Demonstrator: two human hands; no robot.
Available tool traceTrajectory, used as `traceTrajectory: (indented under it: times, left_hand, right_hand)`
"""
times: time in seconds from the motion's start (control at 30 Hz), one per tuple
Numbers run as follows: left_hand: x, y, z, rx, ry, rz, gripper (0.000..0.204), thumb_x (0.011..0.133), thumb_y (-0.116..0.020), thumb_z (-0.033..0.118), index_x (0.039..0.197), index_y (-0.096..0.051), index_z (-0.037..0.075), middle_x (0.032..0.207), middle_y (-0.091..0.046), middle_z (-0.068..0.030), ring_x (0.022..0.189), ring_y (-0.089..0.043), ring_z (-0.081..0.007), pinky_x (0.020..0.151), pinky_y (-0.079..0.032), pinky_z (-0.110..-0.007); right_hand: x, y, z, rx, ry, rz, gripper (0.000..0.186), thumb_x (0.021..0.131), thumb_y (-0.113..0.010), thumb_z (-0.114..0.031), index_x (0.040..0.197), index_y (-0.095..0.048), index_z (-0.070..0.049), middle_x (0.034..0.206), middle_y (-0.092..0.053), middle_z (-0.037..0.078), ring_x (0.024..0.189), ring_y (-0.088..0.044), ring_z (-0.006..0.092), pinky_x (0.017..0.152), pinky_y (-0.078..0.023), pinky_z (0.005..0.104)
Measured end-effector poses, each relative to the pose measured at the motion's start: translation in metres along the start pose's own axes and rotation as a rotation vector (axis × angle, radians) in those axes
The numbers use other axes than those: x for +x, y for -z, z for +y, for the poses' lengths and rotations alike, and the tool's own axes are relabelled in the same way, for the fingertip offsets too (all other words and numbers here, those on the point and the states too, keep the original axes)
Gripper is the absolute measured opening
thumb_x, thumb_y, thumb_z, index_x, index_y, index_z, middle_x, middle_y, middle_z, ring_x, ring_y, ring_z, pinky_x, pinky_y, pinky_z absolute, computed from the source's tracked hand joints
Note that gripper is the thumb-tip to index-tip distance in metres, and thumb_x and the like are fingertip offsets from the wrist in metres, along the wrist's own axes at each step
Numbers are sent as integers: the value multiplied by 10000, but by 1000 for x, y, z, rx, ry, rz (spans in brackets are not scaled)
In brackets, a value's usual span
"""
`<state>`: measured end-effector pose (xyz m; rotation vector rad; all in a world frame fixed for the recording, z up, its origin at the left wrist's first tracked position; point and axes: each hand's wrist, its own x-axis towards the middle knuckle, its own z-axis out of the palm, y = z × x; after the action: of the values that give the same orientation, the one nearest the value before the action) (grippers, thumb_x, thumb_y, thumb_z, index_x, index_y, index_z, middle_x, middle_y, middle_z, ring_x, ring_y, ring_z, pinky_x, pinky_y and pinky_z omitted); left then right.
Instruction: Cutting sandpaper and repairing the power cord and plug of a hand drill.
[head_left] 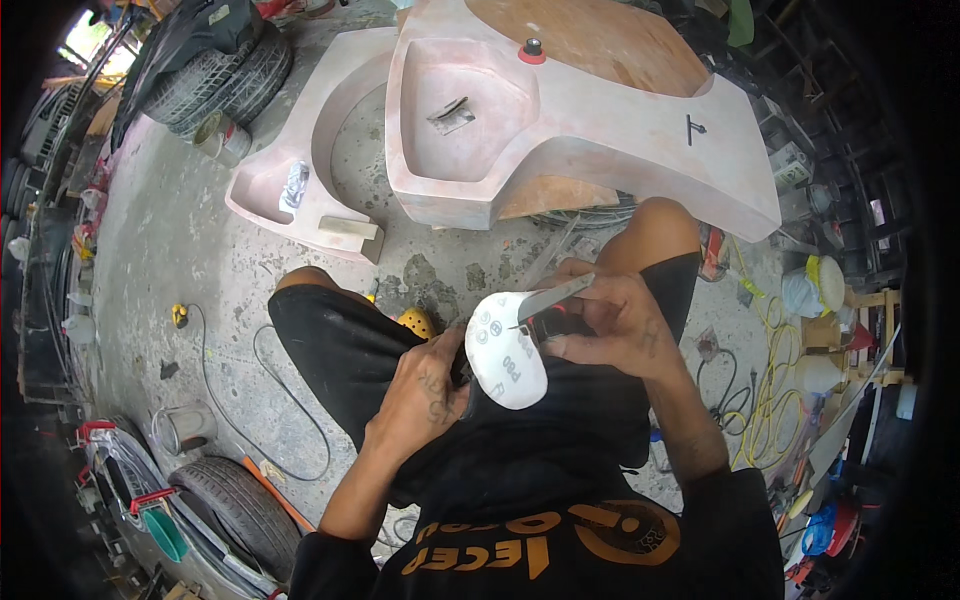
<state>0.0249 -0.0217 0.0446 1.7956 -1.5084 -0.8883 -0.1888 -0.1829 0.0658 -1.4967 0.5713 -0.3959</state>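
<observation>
My left hand (425, 390) is closed on the left edge of a piece of sandpaper (508, 365). The white printed backing faces up, and its lower end is rounded. At the upper right a narrow grey flap (557, 297) of it stands raised, near the fingers of my right hand (610, 318). That hand is closed round a small tool with red and black parts, which looks like scissors (545, 324). A thin dark tip shows against the white backing. The fingers hide most of the tool. Both hands are over my lap, between my bent knees.
Ahead lie large pale pink, sanded moulded panels (640, 160), with a black-and-red knob (532, 50) on one. Tyres (240, 515) lie at the left, by a metal can (222, 138). Cables (285, 385) cross the concrete floor; a yellow hose (770, 400) is coiled right.
</observation>
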Motion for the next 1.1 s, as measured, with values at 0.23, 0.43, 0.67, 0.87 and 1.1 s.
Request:
traceTrajectory:
  times: [0.23,0.43,0.67,0.87,1.1]
  left_hand:
    - [1,-9,-14,-22,-135,64,657,683,-658,-122,1332,-562,-90,841,-650,-263,680,-653,-415,671,-524,-423]
    - [-2,2,-15,-8,6,-35,559,680,-675,-99,1232,-587,-84,782,-633,-263,710,-649,-432,691,-519,-456]
    - [3,6,-10,100,-169,11,563,697,-674,-94,1251,-574,-72,799,-630,-278,764,-642,-470,704,-517,-471]
    - [1,-1,-10,-42,-19,-45,472,723,-655,-102,1191,-651,-44,777,-641,-259,607,-638,-356,604,-504,-387]
    - [0,-14,-16,-134,20,-78,405,744,-666,-92,1146,-664,-43,801,-660,-251,618,-643,-356,606,-505,-385]
  right_hand:
    - [3,-7,8,31,157,49,351,744,-821,-37,1081,-746,25,1033,-625,41,940,-599,95,766,-457,216]
    - [3,2,-9,-106,110,-54,394,746,-849,-51,1124,-754,10,1037,-636,27,902,-602,89,767,-476,247]
    - [7,11,-28,-235,86,-116,405,759,-878,-162,1118,-767,-10,984,-646,31,806,-623,120,705,-491,262]
    - [8,16,-16,-225,121,-141,384,757,-882,-139,1102,-766,-15,968,-637,38,820,-626,121,711,-502,269]
    - [13,13,16,5,28,-100,348,743,-872,-93,1057,-764,10,961,-625,45,860,-622,125,745,-499,275]
